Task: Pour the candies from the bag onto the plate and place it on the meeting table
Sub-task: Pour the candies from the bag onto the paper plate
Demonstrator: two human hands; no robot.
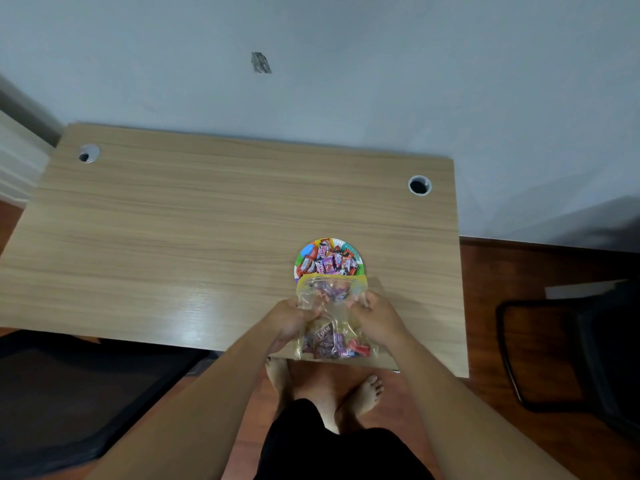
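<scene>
Standing barefoot at the near edge of a wooden table (173,220), the person looks down on both forearms, which reach forward and meet over the table's front right part. The left hand (289,320) and the right hand (375,318) both grasp a clear plastic bag (330,317), one on each side, with the fingers closed on the plastic around its middle. The bag lies tilted, its bottom toward the person and its yellow-edged mouth pointing away. Some wrapped candies (329,344) in red, purple and brown remain in the bottom part of the bag, close to the table edge, and a few more show through the plastic near the mouth.

Just beyond the mouth sits a small round plate (302,252) with a colourful rim, and the bag's opening overlaps its near edge. On the plate lies a heap of candies (329,261) of the same kinds.

Farther back, the table has two round cable holes, one at the far left (89,154) and one at the far right (419,185). Behind the table stands a pale wall (346,64) with a small dark mark (260,62). To the right, on the brown floor, is a dark chair (571,348).
</scene>
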